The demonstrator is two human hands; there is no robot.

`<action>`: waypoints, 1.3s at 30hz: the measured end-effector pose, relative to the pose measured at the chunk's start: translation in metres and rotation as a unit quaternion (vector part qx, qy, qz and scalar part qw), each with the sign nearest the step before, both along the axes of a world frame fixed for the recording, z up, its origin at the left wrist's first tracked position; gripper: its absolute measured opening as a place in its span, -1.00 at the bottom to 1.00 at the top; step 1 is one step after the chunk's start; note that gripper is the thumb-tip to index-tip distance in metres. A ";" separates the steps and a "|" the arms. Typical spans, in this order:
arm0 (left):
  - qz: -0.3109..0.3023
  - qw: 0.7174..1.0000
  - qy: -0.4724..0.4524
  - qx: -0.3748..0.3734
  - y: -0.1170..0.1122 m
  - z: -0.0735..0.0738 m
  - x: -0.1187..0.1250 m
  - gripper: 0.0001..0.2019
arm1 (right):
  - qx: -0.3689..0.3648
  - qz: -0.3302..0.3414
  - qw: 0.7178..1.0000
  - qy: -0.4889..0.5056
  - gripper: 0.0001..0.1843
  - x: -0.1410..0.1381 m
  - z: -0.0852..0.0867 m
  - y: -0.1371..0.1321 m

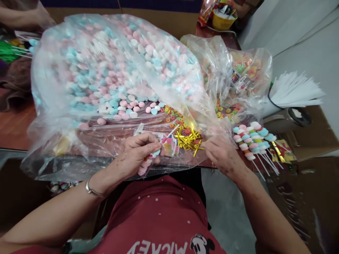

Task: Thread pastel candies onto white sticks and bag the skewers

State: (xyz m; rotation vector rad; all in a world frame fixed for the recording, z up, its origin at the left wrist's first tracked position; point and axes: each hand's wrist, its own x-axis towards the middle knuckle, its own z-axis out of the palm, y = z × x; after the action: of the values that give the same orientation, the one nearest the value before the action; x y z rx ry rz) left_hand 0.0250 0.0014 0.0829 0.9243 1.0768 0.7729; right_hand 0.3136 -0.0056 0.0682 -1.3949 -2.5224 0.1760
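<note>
My left hand is closed round a marshmallow skewer with pink and blue pieces, partly covered by my fingers. Its white stick points up and to the right, and printed clear wrapping shows beside my fingertips. My right hand is at the right edge of a pile of gold twist ties. The fingers there are pinched together, and whatever lies between them is too small to make out. Small ring-shaped candies lie just behind the ties.
A huge clear bag of pastel marshmallows spreads across the table, loose ones spilling at its front. Behind right stands a bag of ring candies. Finished marshmallow skewers lie at right, near white sticks and a metal cup. Another person's arm shows upper left.
</note>
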 end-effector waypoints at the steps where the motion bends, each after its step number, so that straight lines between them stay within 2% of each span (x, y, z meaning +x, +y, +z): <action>1: 0.004 0.999 -0.023 -0.026 -0.001 0.000 0.002 -0.75 | 0.007 0.029 0.999 -0.037 -0.77 -0.001 -0.003 -0.001; 5: -0.012 0.996 -0.069 -0.053 -0.004 -0.005 0.008 -0.73 | 0.040 0.091 0.988 -0.121 -0.80 -0.015 -0.009 -0.003; 10: -0.030 0.992 -0.098 -0.080 -0.006 -0.013 0.007 -0.73 | 0.044 0.142 0.983 -0.111 -0.79 -0.022 -0.008 -0.001; 13: -0.020 0.987 -0.131 -0.096 -0.007 -0.014 0.008 -0.74 | 0.046 0.097 0.994 -0.017 -0.76 -0.020 -0.006 0.001; 15: 0.002 0.982 -0.157 -0.105 -0.008 -0.014 0.015 -0.73 | 0.042 0.010 0.992 0.116 -0.79 -0.023 -0.006 0.002; 16: 0.012 0.979 -0.171 -0.107 -0.009 -0.014 0.020 -0.71 | 0.036 -0.049 0.977 0.203 -0.83 -0.028 -0.008 0.002; 17: 0.017 0.976 -0.186 -0.108 -0.011 -0.014 0.026 -0.70 | 0.025 -0.108 0.948 0.298 -0.86 -0.034 -0.010 0.001; 19: 0.011 0.971 -0.213 -0.111 -0.015 -0.015 0.039 -0.69 | -0.015 -0.197 0.855 0.479 -0.90 -0.051 -0.016 -0.001; 21: -0.002 0.966 -0.232 -0.116 -0.019 -0.017 0.051 -0.70 | -0.064 -0.223 0.760 0.607 -0.92 -0.069 -0.023 -0.007; 22: -0.005 0.963 -0.239 -0.121 -0.020 -0.019 0.055 -0.70 | -0.088 -0.226 0.729 0.640 -0.90 -0.077 -0.027 -0.010; 23: -0.004 0.962 -0.243 -0.127 -0.020 -0.021 0.059 -0.71 | -0.111 -0.227 0.709 0.658 -0.87 -0.084 -0.031 -0.014; 25: 0.008 0.958 -0.250 -0.138 -0.020 -0.024 0.062 -0.70 | -0.156 -0.227 0.694 0.666 -0.83 -0.092 -0.037 -0.021; 30: 0.027 0.956 -0.251 -0.149 -0.018 -0.030 0.061 -0.66 | -0.226 -0.198 0.680 0.669 -0.75 -0.092 -0.047 -0.031; 34: 0.037 0.959 -0.249 -0.131 -0.020 -0.032 0.063 -0.67 | -0.255 -0.149 0.670 0.680 -0.81 -0.092 -0.049 -0.032; 35: 0.042 0.960 -0.247 -0.124 -0.021 -0.032 0.064 -0.66 | -0.249 -0.143 0.680 0.675 -0.83 -0.091 -0.047 -0.032; 36: 0.048 0.961 -0.245 -0.117 -0.022 -0.032 0.064 -0.65 | -0.229 -0.141 0.701 0.661 -0.85 -0.091 -0.045 -0.032; 39: 0.051 0.971 -0.211 -0.103 -0.022 -0.030 0.061 -0.65 | -0.113 -0.143 0.809 0.560 -0.87 -0.086 -0.036 -0.029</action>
State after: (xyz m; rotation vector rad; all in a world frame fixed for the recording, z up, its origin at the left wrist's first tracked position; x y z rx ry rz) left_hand 0.0863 -0.0205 0.0526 0.4992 0.8125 0.8781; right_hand 0.2280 -0.0348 0.0326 -1.1685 -1.3165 0.9418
